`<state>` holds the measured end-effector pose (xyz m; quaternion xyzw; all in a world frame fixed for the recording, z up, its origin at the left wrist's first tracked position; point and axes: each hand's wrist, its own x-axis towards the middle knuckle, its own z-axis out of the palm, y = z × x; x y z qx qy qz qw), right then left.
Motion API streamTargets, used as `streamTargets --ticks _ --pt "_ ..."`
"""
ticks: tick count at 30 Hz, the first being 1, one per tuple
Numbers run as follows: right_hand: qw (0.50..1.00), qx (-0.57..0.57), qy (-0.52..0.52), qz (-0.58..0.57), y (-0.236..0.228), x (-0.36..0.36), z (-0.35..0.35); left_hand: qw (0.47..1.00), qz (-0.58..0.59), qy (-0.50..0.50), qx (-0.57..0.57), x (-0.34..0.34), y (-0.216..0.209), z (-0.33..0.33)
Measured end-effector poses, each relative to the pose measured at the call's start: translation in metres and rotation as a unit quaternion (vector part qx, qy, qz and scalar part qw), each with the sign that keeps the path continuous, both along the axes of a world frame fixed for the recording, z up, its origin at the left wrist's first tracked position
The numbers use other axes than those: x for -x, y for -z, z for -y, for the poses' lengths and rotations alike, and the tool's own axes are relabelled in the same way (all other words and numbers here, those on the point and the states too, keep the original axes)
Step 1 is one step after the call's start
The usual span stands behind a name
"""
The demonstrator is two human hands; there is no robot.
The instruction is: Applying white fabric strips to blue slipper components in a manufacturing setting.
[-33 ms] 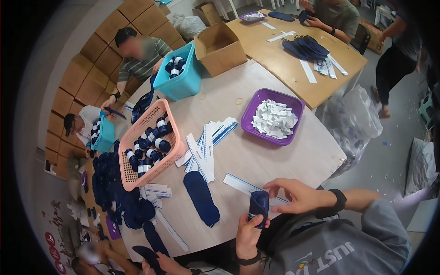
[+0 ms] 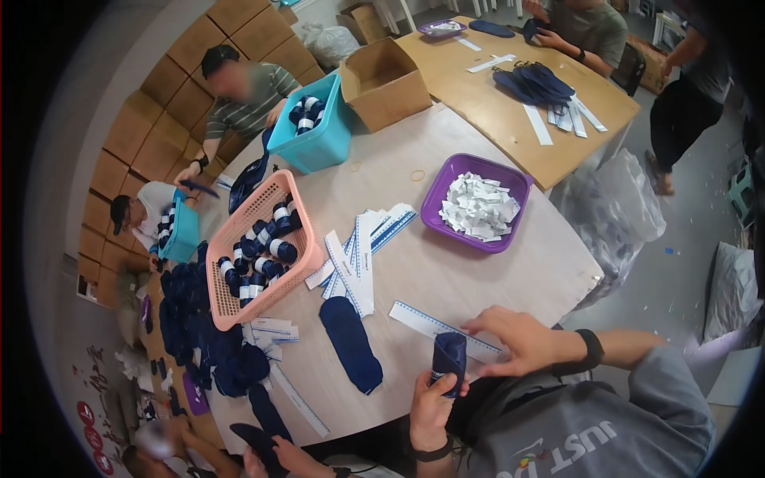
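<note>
Step in hand: by the look of it, banding a rolled dark-blue sock [image 2: 449,360] with a paper strip [image 2: 443,331]; the roll is made, the strip not yet around it.
Left hand: the left hand [image 2: 430,410] is clamped around the lower end of the sock roll, holding it upright at the near table edge.
Right hand: the right hand [image 2: 516,341] lies flat, fingers spread and apart, pressing on the near end of the strip just beside the roll; it grips nothing.
Where the sock is: in the left hand, over the round table [image 2: 478,275], touching or nearly touching the strip; which one is hard to tell at this angle.
Next move calls for: probably a pinch to lift the thin strip off the table top, then a snug wrap around the roll without letting it unroll.
Sock roll: soft knit cloth, matte, a stubby cylinder.
Strip: stiff white paper, long and narrow, with a blue printed edge.
Flat sock [image 2: 351,343]: 1 unrolled dark-blue sock lies limp to the left.
Strip pile [image 2: 358,255]: a loose fan of the same white bands.
Pink basket [image 2: 259,251]: perforated plastic, holding banded rolls.
Purple tray [image 2: 476,201]: smooth plastic, heaped with small white slips.
</note>
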<state>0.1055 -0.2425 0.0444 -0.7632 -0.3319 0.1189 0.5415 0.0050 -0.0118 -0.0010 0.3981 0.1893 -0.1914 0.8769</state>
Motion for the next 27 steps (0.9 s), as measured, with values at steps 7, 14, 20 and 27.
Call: streamTargets --ticks 7,14,20,27 --pt "0.917 0.170 -0.154 0.325 0.064 0.039 0.040 0.996 0.007 -0.034 -0.078 0.014 -0.006 -0.009" --pt "0.926 0.138 -0.039 0.351 0.050 0.042 0.031 0.989 -0.046 0.029 -0.136 0.033 -0.007 -0.003" --pt "0.916 0.043 -0.145 0.371 0.043 0.066 0.050 0.984 -0.037 0.048 -0.167 0.031 -0.004 0.008" --pt "0.911 0.024 -0.125 0.393 0.020 0.079 0.068 0.972 -0.018 0.064 -0.227 0.019 -0.033 0.020"
